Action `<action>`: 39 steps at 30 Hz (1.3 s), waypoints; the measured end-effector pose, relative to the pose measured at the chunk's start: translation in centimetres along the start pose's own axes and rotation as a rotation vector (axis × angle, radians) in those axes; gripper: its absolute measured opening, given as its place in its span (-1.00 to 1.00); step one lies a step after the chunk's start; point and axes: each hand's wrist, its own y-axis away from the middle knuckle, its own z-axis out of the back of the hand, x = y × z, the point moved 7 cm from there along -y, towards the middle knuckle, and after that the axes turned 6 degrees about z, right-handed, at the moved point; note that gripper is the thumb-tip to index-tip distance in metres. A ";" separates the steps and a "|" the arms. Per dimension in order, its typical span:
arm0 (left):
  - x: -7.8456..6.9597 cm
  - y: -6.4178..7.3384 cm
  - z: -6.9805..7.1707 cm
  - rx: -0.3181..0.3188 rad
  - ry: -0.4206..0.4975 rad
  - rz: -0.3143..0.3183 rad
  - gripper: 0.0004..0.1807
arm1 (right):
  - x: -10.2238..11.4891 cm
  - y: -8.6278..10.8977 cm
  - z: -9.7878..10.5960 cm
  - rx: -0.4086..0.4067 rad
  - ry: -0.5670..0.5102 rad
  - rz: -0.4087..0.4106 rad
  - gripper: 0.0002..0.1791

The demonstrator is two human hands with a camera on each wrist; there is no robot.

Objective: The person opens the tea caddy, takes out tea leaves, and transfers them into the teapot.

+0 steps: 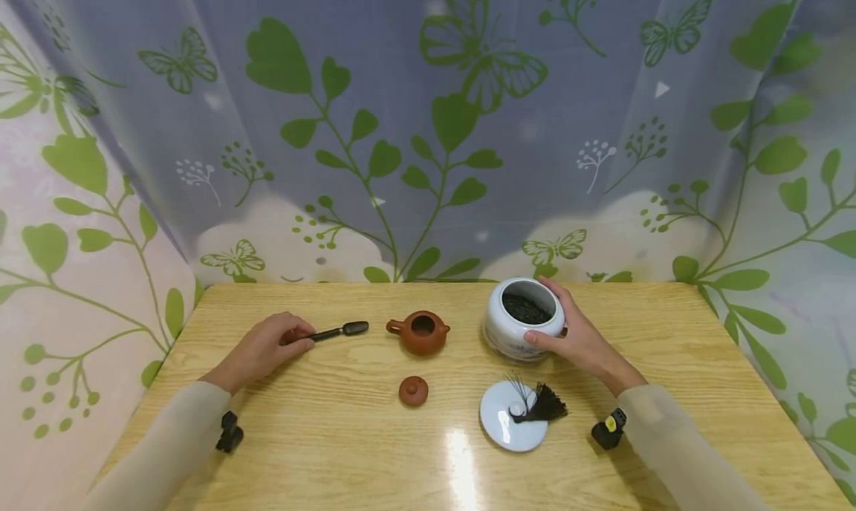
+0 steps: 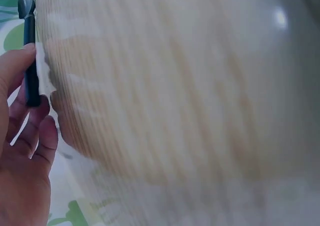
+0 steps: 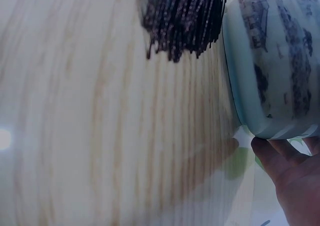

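My left hand (image 1: pixel 274 344) pinches the dark handle of a small black scoop (image 1: pixel 357 327) between thumb and fingers, and its bowl points right. In the left wrist view the scoop's handle (image 2: pixel 31 86) lies across the fingers. My right hand (image 1: pixel 585 336) grips the right side of a white porcelain jar (image 1: pixel 498 331), thumb at the front and fingers behind. Dark tea leaves (image 1: pixel 527 308) lie inside the jar. Its patterned wall (image 3: pixel 280 61) fills the upper right of the right wrist view. Between the hands stands a brown clay teapot (image 1: pixel 428 340), uncovered, handle to the left.
In front of the teapot lies its small round lid (image 1: pixel 413 391). A white lid (image 1: pixel 508 438) with a black tassel (image 1: pixel 550 405) rests in front of the jar. The wooden table (image 1: pixel 321 437) reaches back to a leaf-patterned curtain (image 1: pixel 401 125).
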 end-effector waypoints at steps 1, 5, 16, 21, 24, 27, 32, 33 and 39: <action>0.0 0.0 0.0 -0.008 0.001 0.002 -0.81 | 0.0 0.0 0.0 0.000 0.003 -0.001 0.21; 0.1 0.2 0.3 -0.049 0.027 0.029 -0.82 | -0.1 0.0 0.0 -0.003 0.007 -0.007 0.21; -0.8 0.2 2.1 -0.123 0.140 0.090 -0.70 | -0.3 -0.1 0.0 -0.001 0.020 -0.014 0.21; -2.1 -0.3 2.9 -0.168 0.185 0.069 -0.68 | -0.1 -0.1 0.0 -0.003 0.011 -0.009 0.21; -3.0 -0.5 3.3 -0.196 0.213 0.049 -0.69 | -0.1 -0.1 -0.1 -0.003 0.005 -0.010 0.21; -4.0 -0.8 3.6 -0.200 0.240 0.043 -0.68 | -0.1 -0.1 -0.1 -0.003 0.002 -0.009 0.21; -5.6 -1.3 3.7 -0.161 0.301 0.046 -0.64 | -0.1 -0.1 -0.1 -0.003 -0.002 -0.001 0.22; -5.9 -1.4 3.8 -0.153 0.312 0.045 -0.65 | -0.1 -0.1 -0.1 -0.003 -0.002 0.000 0.22; -8.1 -1.7 4.0 -0.120 0.375 0.028 -0.69 | -0.4 -0.1 0.0 -0.003 0.004 -0.006 0.20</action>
